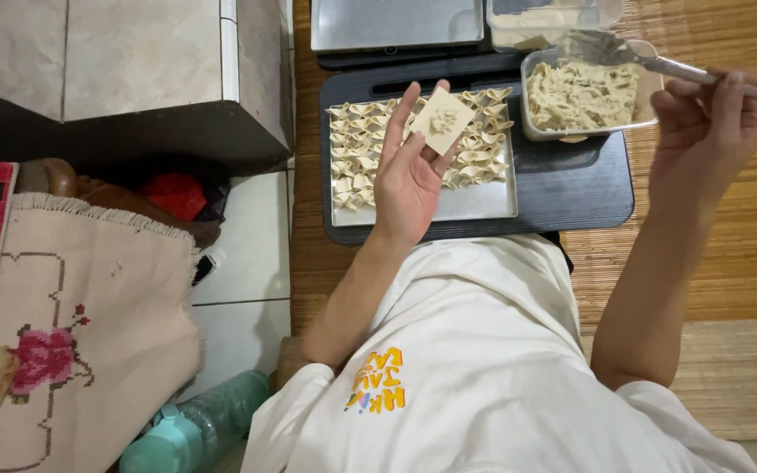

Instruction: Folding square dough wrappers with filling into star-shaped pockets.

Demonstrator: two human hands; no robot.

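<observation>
A woven straw mat point(729, 254) covers the floor on the right, beside pale floor tiles point(238, 289) on the left. On the mat lies a black tray point(571, 188); it carries a metal baking sheet point(475, 203) lined with folded dumplings and a container of filling point(582, 96). Behind it rests another metal tray point(396, 22).

Far left of my grip: embroidered cloth point(72, 298) with pink flower. Below it, teal-capped bottle point(194, 429). Red bundle point(175, 194) under tiled ledge point(133, 52).
</observation>
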